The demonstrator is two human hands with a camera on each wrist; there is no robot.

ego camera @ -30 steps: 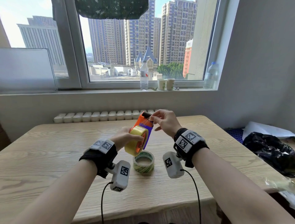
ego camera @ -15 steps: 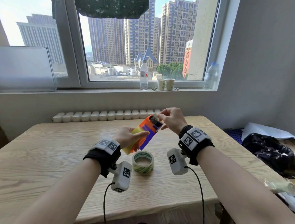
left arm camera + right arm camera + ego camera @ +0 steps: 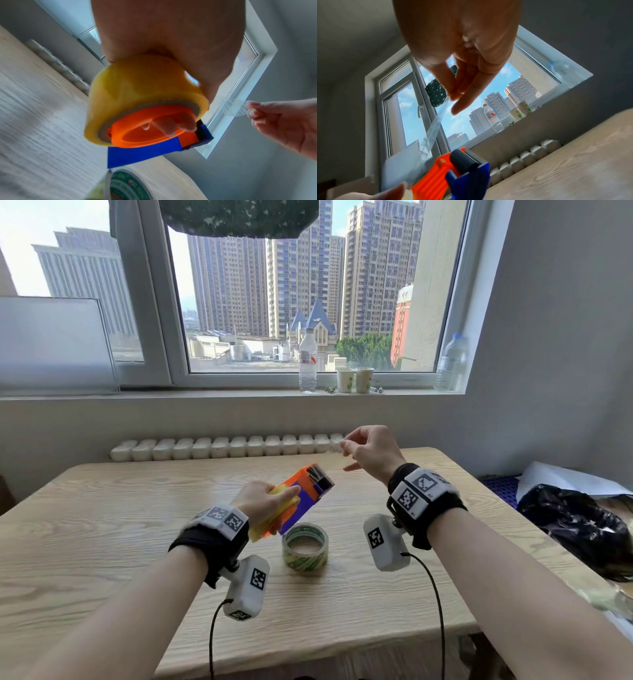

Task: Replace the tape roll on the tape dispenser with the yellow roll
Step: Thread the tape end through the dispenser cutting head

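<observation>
My left hand (image 3: 262, 501) grips the orange and blue tape dispenser (image 3: 305, 491) above the table, tilted up to the right. The yellow roll (image 3: 137, 92) sits on its orange hub (image 3: 150, 125), with my fingertips (image 3: 173, 128) inside the hub. My right hand (image 3: 368, 451) is raised up and to the right of the dispenser's head and pinches the free end of a clear tape strip (image 3: 433, 128) between thumb and fingers. The strip runs from the pinch down to the dispenser's grey roller (image 3: 464, 161). A second roll with a green-printed core (image 3: 305, 547) lies flat on the table under the dispenser.
The wooden table (image 3: 102, 535) stands against a wall with a white radiator (image 3: 226, 446) behind it. A water bottle (image 3: 307, 361) and two paper cups (image 3: 354, 379) stand on the windowsill. A black bag (image 3: 575, 525) lies off the table's right edge.
My right hand has lifted up and to the right away from the dispenser's head, drawing the tape strip out. The left hand has tipped the dispenser flatter and lower.
</observation>
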